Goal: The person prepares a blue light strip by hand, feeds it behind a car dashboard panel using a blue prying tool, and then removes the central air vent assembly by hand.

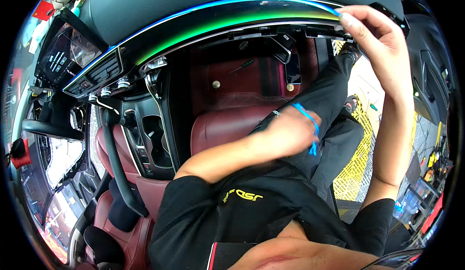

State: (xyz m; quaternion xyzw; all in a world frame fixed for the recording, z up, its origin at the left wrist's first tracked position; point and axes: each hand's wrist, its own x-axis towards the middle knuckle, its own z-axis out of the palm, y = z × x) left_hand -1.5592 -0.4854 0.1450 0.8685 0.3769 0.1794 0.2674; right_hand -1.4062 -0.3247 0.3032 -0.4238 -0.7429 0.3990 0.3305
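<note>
Trim (223,24), long, curved and glowing green, carries a thin blue strip (317,4) along its upper edge; at its right end the right hand (380,40) curls, thumb and forefinger pinching the strip's tip; below the trim, over the lap, the left hand (293,129) is blurred, a blue cord (307,113) across it; how far its fingers close, or on what, I cannot tell; beneath the trim's lower edge the dark-red footwell (242,87) opens out, a phone (292,70) at its right side; right of the trim, more room lies toward the door (431,71); white writing shows on the screen (72,54) left of the trim; yellow lettering marks the black shirt (198,216) well below it.
</note>
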